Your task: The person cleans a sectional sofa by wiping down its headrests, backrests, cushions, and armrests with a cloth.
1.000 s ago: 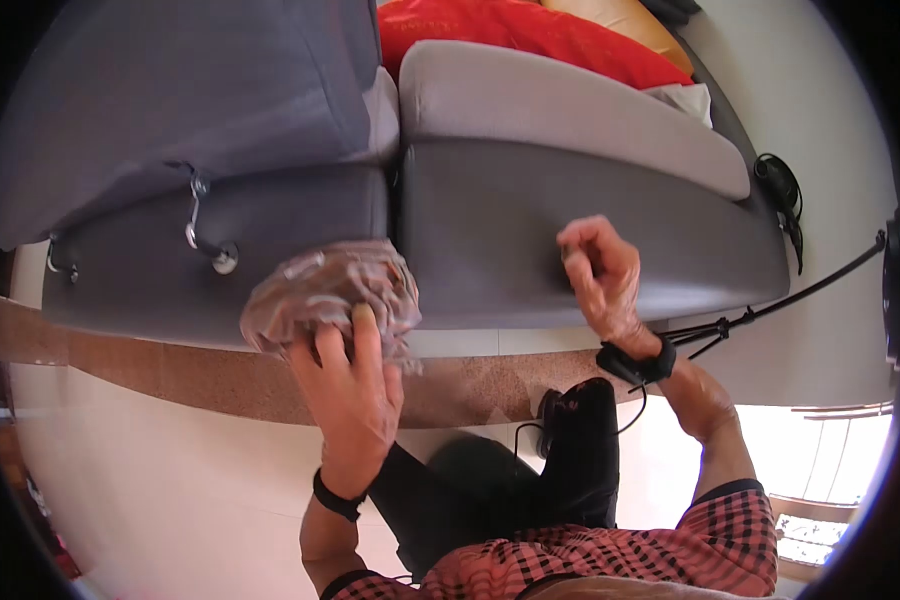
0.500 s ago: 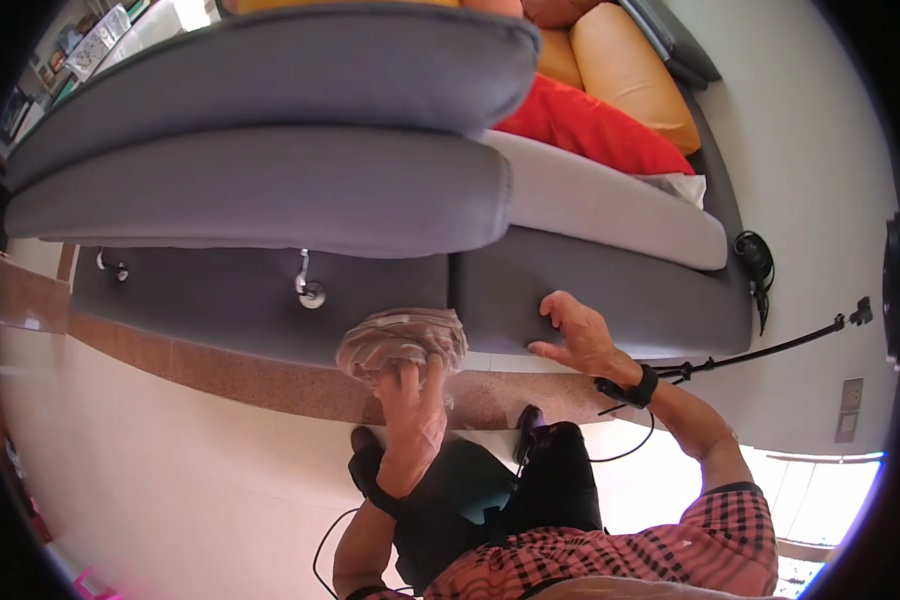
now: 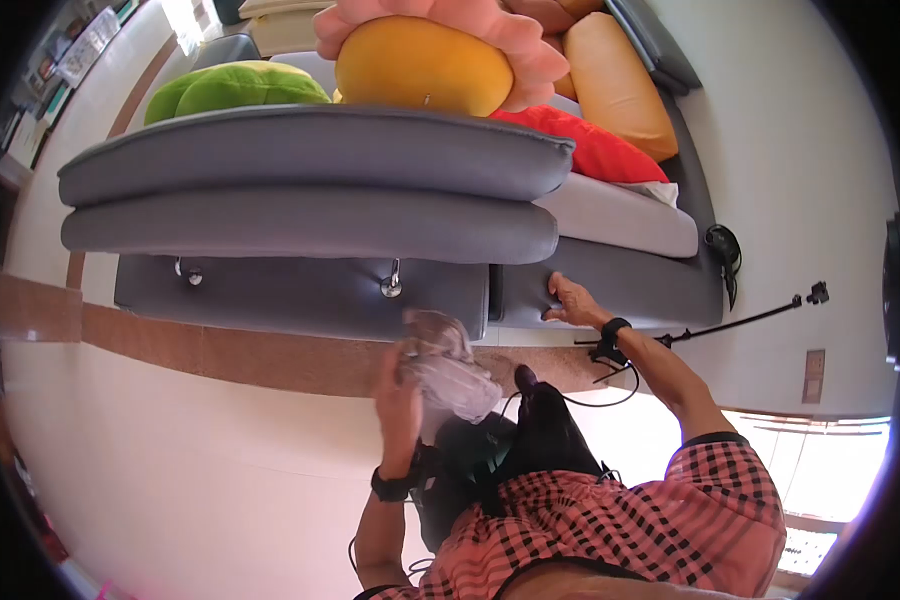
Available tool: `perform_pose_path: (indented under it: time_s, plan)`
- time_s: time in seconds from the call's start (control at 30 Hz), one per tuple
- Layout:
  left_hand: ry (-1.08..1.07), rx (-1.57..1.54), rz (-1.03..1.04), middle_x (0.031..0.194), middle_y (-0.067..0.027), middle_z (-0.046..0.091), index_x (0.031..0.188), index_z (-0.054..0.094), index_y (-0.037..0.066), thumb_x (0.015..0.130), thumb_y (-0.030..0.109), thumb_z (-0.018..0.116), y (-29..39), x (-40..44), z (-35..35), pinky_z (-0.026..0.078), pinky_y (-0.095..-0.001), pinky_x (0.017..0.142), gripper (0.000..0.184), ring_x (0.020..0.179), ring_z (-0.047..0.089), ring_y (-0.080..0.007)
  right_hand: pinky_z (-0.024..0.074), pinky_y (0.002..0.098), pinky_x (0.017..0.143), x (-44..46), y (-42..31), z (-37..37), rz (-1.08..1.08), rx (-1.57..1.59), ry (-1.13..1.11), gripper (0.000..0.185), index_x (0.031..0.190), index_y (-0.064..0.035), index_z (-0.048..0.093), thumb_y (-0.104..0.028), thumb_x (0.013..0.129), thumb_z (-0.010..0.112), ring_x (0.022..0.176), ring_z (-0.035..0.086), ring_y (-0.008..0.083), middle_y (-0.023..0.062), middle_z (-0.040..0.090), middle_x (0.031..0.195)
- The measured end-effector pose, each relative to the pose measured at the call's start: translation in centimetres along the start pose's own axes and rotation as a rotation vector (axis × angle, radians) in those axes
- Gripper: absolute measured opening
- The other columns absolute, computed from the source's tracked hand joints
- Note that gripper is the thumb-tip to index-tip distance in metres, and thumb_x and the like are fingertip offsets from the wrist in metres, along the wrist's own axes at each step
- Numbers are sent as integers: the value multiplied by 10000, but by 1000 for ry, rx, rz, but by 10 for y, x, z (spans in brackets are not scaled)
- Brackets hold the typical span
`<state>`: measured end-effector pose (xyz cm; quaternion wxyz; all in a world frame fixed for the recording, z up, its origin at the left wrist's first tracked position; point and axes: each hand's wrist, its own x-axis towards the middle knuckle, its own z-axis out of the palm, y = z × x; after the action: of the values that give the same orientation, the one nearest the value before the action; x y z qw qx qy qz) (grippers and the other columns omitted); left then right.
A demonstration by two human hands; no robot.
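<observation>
My left hand point(image 3: 400, 408) grips a crumpled, pale brownish-pink cloth point(image 3: 452, 372), blurred a little by motion. The cloth hangs to the right of the fingers, in front of the sofa and above my legs. My right hand point(image 3: 574, 302) holds nothing; its thumb and fingers are apart. It is at the dark grey back of the sofa point(image 3: 625, 290), and whether it presses on the surface I cannot tell. Left of it, two chrome headrest brackets point(image 3: 392, 285) stick out below the grey headrest cushions point(image 3: 310, 222).
Behind the cushions lie a green cushion point(image 3: 238, 90), a yellow-and-pink flower cushion point(image 3: 425, 65) and a red cushion point(image 3: 590, 140). A hair-dryer-like black object point(image 3: 724, 250) sits at the sofa's right end. A thin black stand point(image 3: 740, 320) reaches toward the right wall, with cables near my legs.
My left hand has drawn the cloth back from the sofa toward my body. The view has shifted, bringing the green and flower cushions into sight. My right hand stays by the sofa back.
</observation>
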<state>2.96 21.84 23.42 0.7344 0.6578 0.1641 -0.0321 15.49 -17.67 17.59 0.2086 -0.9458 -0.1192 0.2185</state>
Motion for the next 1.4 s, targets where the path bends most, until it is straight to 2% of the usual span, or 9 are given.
perform_pose_path:
  time_s: [0.23,0.43,0.47,0.67,0.8,1.13,1.23,1.27,1.4]
  plan:
    - [286,-153,499,1282,-103,531,1293,519,-2,908,135,490,138,7,-41,409,-362,1026,410,1169,520,-200,451,437,763,0,-2,0,80,40,-6,618,1022,-99,410,-229,626,867,896,572,370,147,546,934]
    - [562,504,919,1130,-102,521,1246,521,-13,979,374,533,206,53,-4,425,-341,877,471,1010,526,-244,455,430,734,-1,5,0,9,32,39,600,1015,-105,425,-243,636,869,839,571,348,135,551,910]
    - [535,517,937,1082,-158,507,1227,535,-8,974,293,479,207,68,14,407,-398,867,397,990,507,-318,459,437,749,-2,5,-4,27,23,27,599,1017,-106,424,-238,635,866,870,580,357,137,560,934]
    - [329,909,716,1176,-215,506,1274,537,34,906,177,494,164,100,78,322,-515,1015,397,1127,464,-425,484,455,782,-4,-3,-13,37,45,32,602,1037,-113,426,-229,637,860,942,606,367,132,589,983]
    - [255,950,819,1116,-208,495,1262,558,49,851,137,551,163,86,114,327,-543,993,420,1111,454,-439,488,454,757,-1,1,-13,-21,52,44,604,1030,-112,430,-244,635,866,907,613,375,130,593,977]
    - [-218,797,815,1051,-141,516,1185,595,41,701,-36,612,163,66,216,375,-471,889,491,1063,477,-379,514,433,708,3,13,-22,-91,86,19,488,1038,-91,483,-252,715,811,838,646,346,140,627,945]
    - [-236,659,688,1026,-147,519,1165,601,16,690,-91,582,176,67,206,418,-422,850,487,1001,513,-358,516,370,645,15,19,-36,38,418,-150,379,1041,-68,525,-261,805,750,722,647,248,106,634,894]
    - [-217,615,607,1032,-152,534,1158,600,-6,686,-137,551,185,65,205,451,-354,840,492,973,549,-331,512,322,611,14,15,-40,41,742,-119,334,1075,-57,545,-277,873,695,654,605,151,59,627,868]
    - [-186,462,544,1056,-133,547,1216,564,-1,751,-140,545,199,69,195,500,-340,765,486,920,613,-295,510,306,765,15,-43,-83,-175,1195,228,385,1144,-47,540,-306,896,680,838,594,127,48,607,969]
